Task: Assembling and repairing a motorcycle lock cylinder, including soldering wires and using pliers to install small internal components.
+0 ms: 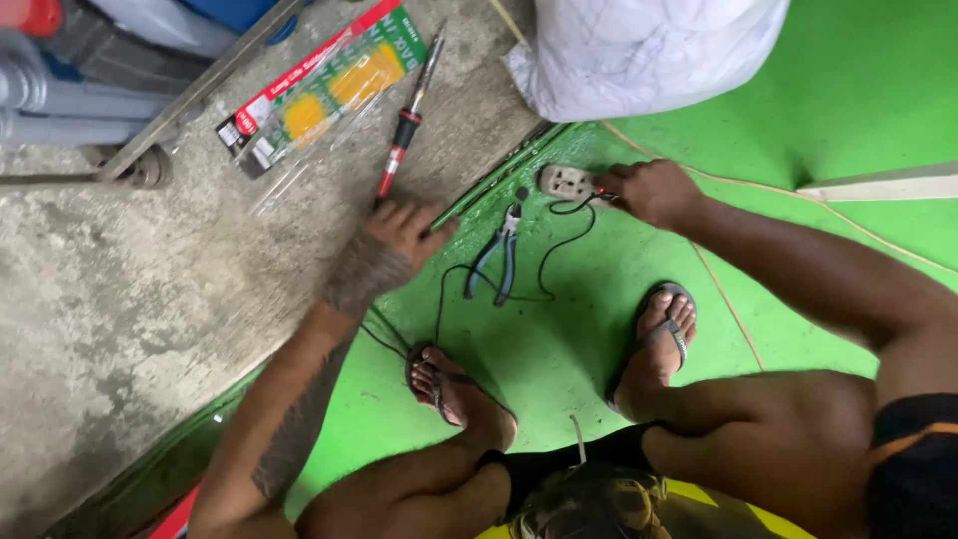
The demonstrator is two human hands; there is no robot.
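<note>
My left hand (pixel 401 232) rests on the floor edge, fingers curled by the handle end of a red and black soldering iron (pixel 407 118) that lies on the concrete. My right hand (pixel 651 190) pinches a small plug or wire end against a beige wall socket (pixel 564 181) lying on the green floor. A thin black cord (pixel 559 245) runs from there in loops toward my left foot. Blue-handled pliers (pixel 501 255) lie between my hands, untouched.
An opened blister package (pixel 319 85) lies on the concrete floor (pixel 130 289). A white plastic sack (pixel 649 50) sits at the top. Grey pipes and a metal bar (pixel 150 130) lie at upper left. My sandalled feet (pixel 654 339) stand on the green floor (pixel 848 90).
</note>
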